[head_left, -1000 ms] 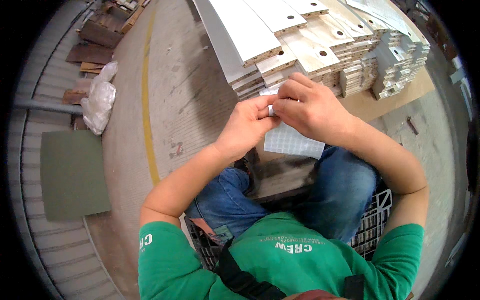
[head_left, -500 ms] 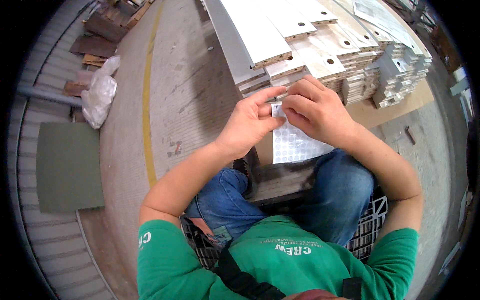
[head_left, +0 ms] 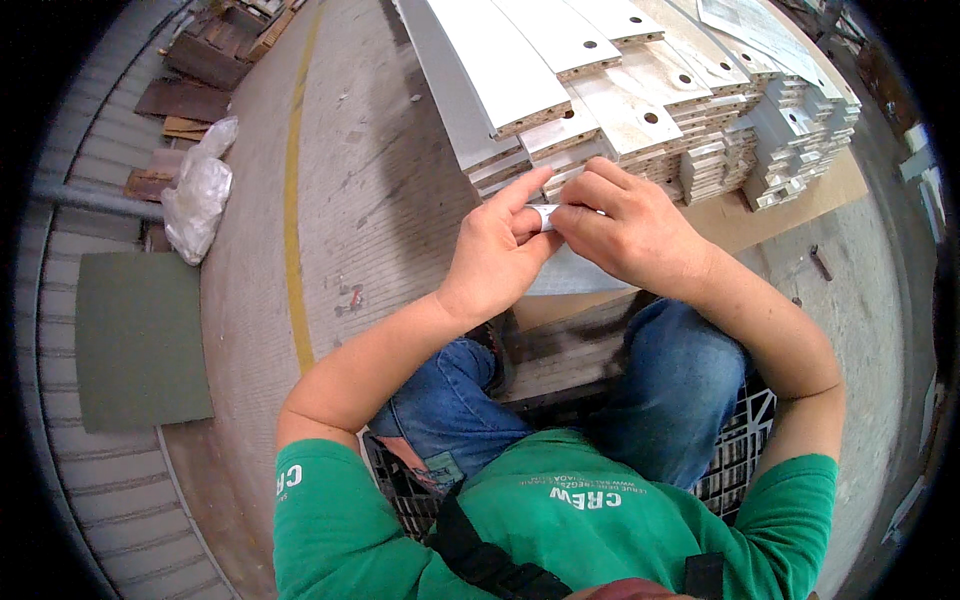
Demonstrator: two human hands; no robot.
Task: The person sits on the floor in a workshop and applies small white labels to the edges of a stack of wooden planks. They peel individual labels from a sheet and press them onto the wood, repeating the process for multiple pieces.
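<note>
Thin pale rectangular sheet [head_left: 572, 276] sits mid-frame, just above the blue denim jeans [head_left: 685, 370], lower part hanging below both hands. Left hand [head_left: 497, 250]: gripping the sheet's bent white upper edge between thumb and curled fingers, index extended. Right hand [head_left: 630, 225]: fingers curled in at the same edge, touching it; fingertips hidden, can't tell whether they pinch anything.

Stack of long white-faced wood-core boards with dark round holes [head_left: 505, 70] is just beyond the hands, top centre; flat brown board [head_left: 800, 212] shows at its lower right.

Handling, my read: firm left pinch close to the bend, right fingertips working only at that edge, low pull angle. Sheet looks flimsy; a hard tug could crease or tear it.
</note>
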